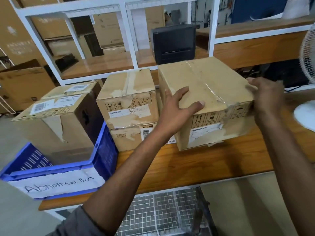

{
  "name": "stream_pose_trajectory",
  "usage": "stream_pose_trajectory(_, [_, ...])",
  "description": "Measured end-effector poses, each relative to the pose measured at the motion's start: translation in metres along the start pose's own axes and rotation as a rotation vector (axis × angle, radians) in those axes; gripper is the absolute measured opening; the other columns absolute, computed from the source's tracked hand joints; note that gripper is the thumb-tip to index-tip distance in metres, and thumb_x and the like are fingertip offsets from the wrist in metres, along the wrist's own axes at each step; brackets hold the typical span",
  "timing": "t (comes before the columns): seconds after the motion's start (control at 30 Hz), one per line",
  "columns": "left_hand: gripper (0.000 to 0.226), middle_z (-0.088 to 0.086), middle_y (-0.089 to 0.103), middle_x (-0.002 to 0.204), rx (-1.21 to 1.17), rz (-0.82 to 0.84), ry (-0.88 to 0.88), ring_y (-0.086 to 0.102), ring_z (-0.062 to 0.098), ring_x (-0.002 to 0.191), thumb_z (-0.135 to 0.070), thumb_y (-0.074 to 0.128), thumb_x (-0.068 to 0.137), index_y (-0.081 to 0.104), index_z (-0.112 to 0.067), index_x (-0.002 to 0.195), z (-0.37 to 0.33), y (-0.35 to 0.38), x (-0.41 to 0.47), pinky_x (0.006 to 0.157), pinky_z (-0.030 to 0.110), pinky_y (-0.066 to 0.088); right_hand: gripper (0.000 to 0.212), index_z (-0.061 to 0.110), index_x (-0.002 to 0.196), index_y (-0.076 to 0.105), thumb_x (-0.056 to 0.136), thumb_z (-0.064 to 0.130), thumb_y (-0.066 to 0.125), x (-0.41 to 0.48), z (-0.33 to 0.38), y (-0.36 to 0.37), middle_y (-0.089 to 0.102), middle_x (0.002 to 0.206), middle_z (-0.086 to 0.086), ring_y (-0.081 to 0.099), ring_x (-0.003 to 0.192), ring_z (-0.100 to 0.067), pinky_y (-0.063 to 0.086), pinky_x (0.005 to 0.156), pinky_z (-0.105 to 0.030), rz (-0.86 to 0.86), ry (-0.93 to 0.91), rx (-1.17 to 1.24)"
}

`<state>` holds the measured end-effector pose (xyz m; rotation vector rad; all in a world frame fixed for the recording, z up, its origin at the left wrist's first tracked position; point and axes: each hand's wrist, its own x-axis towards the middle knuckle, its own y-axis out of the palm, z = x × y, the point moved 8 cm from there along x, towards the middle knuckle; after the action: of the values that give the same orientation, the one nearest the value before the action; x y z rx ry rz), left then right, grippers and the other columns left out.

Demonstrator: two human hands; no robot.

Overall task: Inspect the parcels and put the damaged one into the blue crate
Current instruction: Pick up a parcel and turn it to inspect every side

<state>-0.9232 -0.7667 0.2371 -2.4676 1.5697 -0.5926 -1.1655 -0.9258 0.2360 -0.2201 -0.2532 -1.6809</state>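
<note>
A taped cardboard parcel (209, 86) sits tilted on the wooden bench, its near face showing torn tape and a scuffed label. My left hand (177, 109) grips its near left corner, thumb over the top edge. My right hand (267, 97) holds its right top corner. To the left, two more parcels are stacked: the upper parcel (126, 97) with peeled tape, and the lower parcel (129, 138). The blue crate (104, 150), labelled "Abnormal Bin", stands at the left bench end. It holds a torn parcel (56, 126), with another labelled box (71, 89) behind it.
The wooden bench (196, 162) runs across in front of me. Behind it a white shelf frame (129, 31) holds a black printer (173, 43). A white fan (306, 79) stands at the right edge. A wire mesh cage (163, 212) sits below the bench.
</note>
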Motion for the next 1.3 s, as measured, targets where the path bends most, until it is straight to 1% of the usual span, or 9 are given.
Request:
stream_pose_trajectory(0.23, [0.068, -0.009, 0.038, 0.152, 0.031, 0.015, 0.010, 0.050, 0.006, 0.131, -0.048, 0.084, 0.083, 0.058, -0.033, 0.144, 0.021, -0.014, 0.019, 0.114, 0.031, 0.045, 0.017, 0.046, 0.069, 0.078, 0.070, 0.053, 0.062, 0.007, -0.022, 0.033, 0.076, 0.084, 0.010, 0.071, 0.098, -0.027, 0.053, 0.088, -0.048, 0.025, 0.029, 0.033])
stream_pose_trajectory(0.47, [0.085, -0.008, 0.038, 0.152, 0.116, 0.087, -0.009, 0.049, 0.007, 0.135, -0.056, 0.093, 0.069, 0.057, -0.038, 0.143, 0.046, -0.020, 0.038, 0.116, 0.037, 0.046, 0.041, 0.032, 0.106, 0.081, 0.071, 0.046, 0.065, 0.026, -0.045, 0.066, 0.078, 0.102, 0.014, 0.071, 0.100, -0.010, 0.054, 0.099, -0.039, 0.116, 0.063, 0.043])
stream_pose_trajectory(0.7, [0.073, -0.002, 0.019, 0.167, 0.200, 0.053, -0.005, 0.050, 0.016, 0.139, -0.046, 0.093, 0.073, 0.063, -0.036, 0.139, 0.060, -0.027, 0.052, 0.115, 0.031, 0.046, 0.019, 0.044, 0.084, 0.079, 0.074, 0.046, 0.063, 0.037, -0.055, 0.087, 0.079, 0.095, 0.016, 0.072, 0.097, -0.012, 0.055, 0.096, -0.043, 0.125, 0.013, -0.021])
stream_pose_trajectory(0.8, [0.074, 0.008, 0.016, 0.173, 0.313, 0.004, 0.009, 0.034, 0.021, 0.152, -0.046, 0.089, 0.077, 0.061, -0.030, 0.144, 0.054, -0.028, 0.053, 0.116, 0.025, 0.035, 0.018, 0.043, 0.082, 0.078, 0.079, 0.042, 0.061, 0.036, -0.051, 0.093, 0.078, 0.091, 0.018, 0.071, 0.094, -0.009, 0.055, 0.093, -0.041, 0.115, -0.033, -0.038])
stream_pose_trajectory(0.9, [0.066, 0.007, 0.026, 0.171, 0.648, -0.088, 0.144, 0.017, 0.026, 0.159, -0.054, 0.079, 0.084, 0.060, -0.032, 0.144, 0.038, -0.025, 0.057, 0.123, 0.045, 0.026, 0.019, 0.036, 0.091, 0.079, 0.081, 0.038, 0.062, 0.038, -0.056, 0.102, 0.077, 0.092, 0.015, 0.071, 0.093, -0.007, 0.057, 0.091, -0.040, 0.122, -0.079, -0.001])
stream_pose_trajectory(1.0, [0.062, 0.004, 0.037, 0.167, 0.898, -0.142, 0.206, 0.015, 0.030, 0.160, -0.062, 0.064, 0.093, 0.055, -0.033, 0.148, 0.038, -0.025, 0.068, 0.125, 0.053, 0.018, 0.046, 0.021, 0.122, 0.071, 0.082, 0.042, 0.068, 0.042, -0.065, 0.120, 0.073, 0.115, 0.006, 0.068, 0.105, -0.010, 0.056, 0.087, -0.034, 0.246, -0.096, 0.132])
stream_pose_trajectory(1.13, [0.071, -0.001, 0.050, 0.158, 1.075, -0.224, 0.214, 0.015, 0.033, 0.159, -0.073, 0.045, 0.096, 0.051, -0.028, 0.151, 0.049, -0.038, 0.081, 0.125, 0.060, 0.006, 0.092, 0.023, 0.158, 0.031, 0.084, 0.059, 0.073, 0.036, -0.081, 0.133, 0.050, 0.154, -0.001, 0.061, 0.118, 0.004, 0.053, 0.088, -0.014, 0.394, -0.111, 0.046])
stream_pose_trajectory(1.2, [0.078, -0.002, 0.053, 0.156, 1.114, -0.257, 0.206, 0.016, 0.033, 0.159, -0.078, 0.040, 0.094, 0.053, -0.026, 0.149, 0.052, -0.043, 0.087, 0.124, 0.061, 0.005, 0.105, 0.026, 0.160, 0.019, 0.081, 0.066, 0.075, 0.035, -0.088, 0.138, 0.049, 0.152, -0.001, 0.062, 0.111, 0.001, 0.051, 0.082, -0.012, 0.411, -0.113, -0.086])
stream_pose_trajectory(1.3, [0.084, -0.001, 0.052, 0.157, 1.174, -0.244, 0.183, 0.018, 0.035, 0.159, -0.082, 0.043, 0.091, 0.051, -0.024, 0.151, 0.057, -0.043, 0.103, 0.124, 0.064, 0.006, 0.100, 0.024, 0.156, 0.019, 0.081, 0.058, 0.077, 0.040, -0.098, 0.146, 0.056, 0.139, 0.000, 0.060, 0.105, -0.007, 0.047, 0.076, -0.011, 0.432, -0.077, -0.195])
